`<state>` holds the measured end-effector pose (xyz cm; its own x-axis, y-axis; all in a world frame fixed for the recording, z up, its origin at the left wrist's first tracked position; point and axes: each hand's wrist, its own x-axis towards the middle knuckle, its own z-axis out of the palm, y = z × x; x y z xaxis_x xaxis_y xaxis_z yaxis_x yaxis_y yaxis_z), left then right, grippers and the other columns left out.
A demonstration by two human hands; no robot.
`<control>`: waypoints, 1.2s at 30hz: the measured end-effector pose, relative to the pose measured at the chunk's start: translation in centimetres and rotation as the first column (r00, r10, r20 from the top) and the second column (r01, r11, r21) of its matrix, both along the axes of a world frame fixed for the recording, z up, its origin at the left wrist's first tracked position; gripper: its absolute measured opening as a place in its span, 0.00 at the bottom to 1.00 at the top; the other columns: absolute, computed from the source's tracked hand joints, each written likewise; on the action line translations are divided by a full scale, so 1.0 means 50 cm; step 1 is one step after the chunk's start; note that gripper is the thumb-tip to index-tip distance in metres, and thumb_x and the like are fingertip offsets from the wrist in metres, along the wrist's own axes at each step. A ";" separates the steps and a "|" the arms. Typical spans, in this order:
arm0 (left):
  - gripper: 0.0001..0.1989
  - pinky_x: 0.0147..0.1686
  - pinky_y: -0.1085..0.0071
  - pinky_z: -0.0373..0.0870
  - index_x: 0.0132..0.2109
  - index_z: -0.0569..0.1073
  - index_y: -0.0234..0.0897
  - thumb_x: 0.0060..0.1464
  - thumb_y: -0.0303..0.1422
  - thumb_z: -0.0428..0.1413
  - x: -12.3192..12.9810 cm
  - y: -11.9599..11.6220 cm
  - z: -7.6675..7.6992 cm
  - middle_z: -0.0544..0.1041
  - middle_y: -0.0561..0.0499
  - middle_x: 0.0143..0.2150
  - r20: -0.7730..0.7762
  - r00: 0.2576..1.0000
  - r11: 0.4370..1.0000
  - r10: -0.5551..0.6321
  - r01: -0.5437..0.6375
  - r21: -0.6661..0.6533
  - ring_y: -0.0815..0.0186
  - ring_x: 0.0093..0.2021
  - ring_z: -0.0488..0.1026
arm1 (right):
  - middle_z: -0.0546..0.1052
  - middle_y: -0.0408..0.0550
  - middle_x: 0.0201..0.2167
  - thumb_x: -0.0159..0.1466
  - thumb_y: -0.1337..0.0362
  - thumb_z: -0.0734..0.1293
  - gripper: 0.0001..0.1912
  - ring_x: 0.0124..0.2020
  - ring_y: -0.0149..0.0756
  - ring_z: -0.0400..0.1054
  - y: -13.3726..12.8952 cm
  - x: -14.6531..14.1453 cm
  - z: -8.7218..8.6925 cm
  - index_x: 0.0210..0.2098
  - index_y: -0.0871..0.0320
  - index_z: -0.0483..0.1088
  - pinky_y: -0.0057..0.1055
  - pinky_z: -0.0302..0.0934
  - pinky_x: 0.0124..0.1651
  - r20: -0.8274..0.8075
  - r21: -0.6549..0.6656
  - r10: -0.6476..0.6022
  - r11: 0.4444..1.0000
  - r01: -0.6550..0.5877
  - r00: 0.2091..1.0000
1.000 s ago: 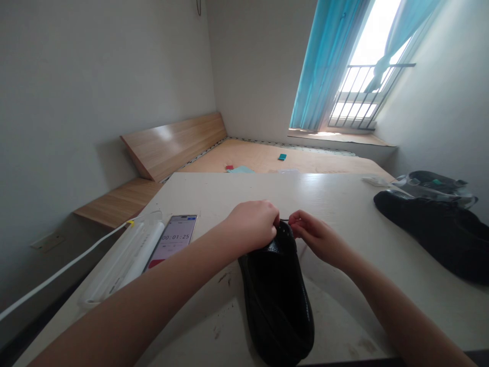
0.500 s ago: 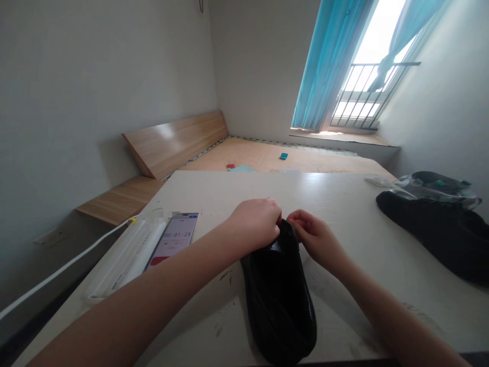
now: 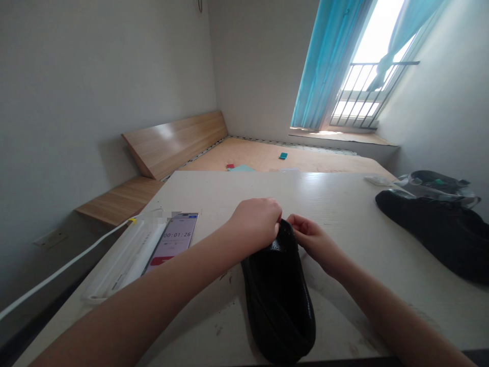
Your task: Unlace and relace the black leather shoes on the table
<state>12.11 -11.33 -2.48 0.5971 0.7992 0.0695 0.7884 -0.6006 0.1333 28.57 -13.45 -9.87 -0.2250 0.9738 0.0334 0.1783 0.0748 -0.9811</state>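
A black shoe (image 3: 263, 311) rests near the front edge of the table, its opening toward me and its toe hidden beyond my hands. My left hand (image 3: 257, 221) is closed at the left of the shoe's raised tongue (image 3: 287, 237), its fingertips tucked out of sight behind it. On the tongue's right side, my right hand (image 3: 309, 237) has thumb and fingers pinched together. Whatever is between the fingers of either hand is hidden or too fine to make out.
A phone (image 3: 178, 237) with a running timer lies left, beside a clear plastic case (image 3: 110, 275) and a white cable (image 3: 64, 267). Another black shoe (image 3: 431, 234) sits at the right on the white table (image 3: 229, 186), before a clear plastic bag (image 3: 431, 181). Behind is a bed (image 3: 252, 150).
Both hands keep almost the same places at the shoe's tongue, with the right hand shifting very slightly. The phone's timer has gone from 1:25 to 1:26.
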 end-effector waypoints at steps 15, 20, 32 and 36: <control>0.10 0.27 0.73 0.57 0.39 0.76 0.37 0.58 0.34 0.50 -0.060 -0.033 0.121 0.73 0.55 0.31 0.580 0.811 0.982 -0.080 -0.035 0.185 0.71 0.28 0.65 | 0.55 0.37 0.17 0.67 0.50 0.61 0.20 0.18 0.26 0.50 0.002 -0.037 0.176 0.25 0.55 0.61 0.26 0.51 0.23 -0.191 0.349 0.102 0.937 -0.030 0.976; 0.16 0.24 0.74 0.57 0.51 0.74 0.38 0.60 0.32 0.48 -0.101 -0.031 0.094 0.75 0.53 0.33 0.733 0.679 0.995 0.048 -0.093 0.021 0.74 0.23 0.60 | 0.55 0.39 0.18 0.67 0.60 0.56 0.18 0.20 0.26 0.50 0.009 -0.052 0.210 0.21 0.56 0.59 0.26 0.44 0.22 0.052 0.434 0.011 0.900 -0.032 0.999; 0.11 0.30 0.71 0.58 0.25 0.68 0.36 0.50 0.33 0.44 -0.136 -0.010 -0.052 0.67 0.55 0.23 0.605 0.715 0.911 0.349 -0.107 -0.399 0.66 0.28 0.63 | 0.73 0.42 0.27 0.59 0.59 0.64 0.06 0.30 0.33 0.63 -0.010 -0.102 0.145 0.31 0.54 0.69 0.29 0.50 0.31 0.755 0.266 0.082 0.868 -0.419 0.651; 0.14 0.31 0.70 0.58 0.25 0.65 0.36 0.54 0.36 0.42 -0.135 -0.011 -0.067 0.67 0.54 0.25 0.456 0.849 0.904 0.267 -0.056 -0.424 0.65 0.30 0.63 | 0.73 0.46 0.35 0.56 0.64 0.64 0.09 0.38 0.37 0.65 -0.003 -0.086 0.141 0.38 0.55 0.64 0.31 0.55 0.37 0.727 0.231 0.115 0.888 -0.398 0.677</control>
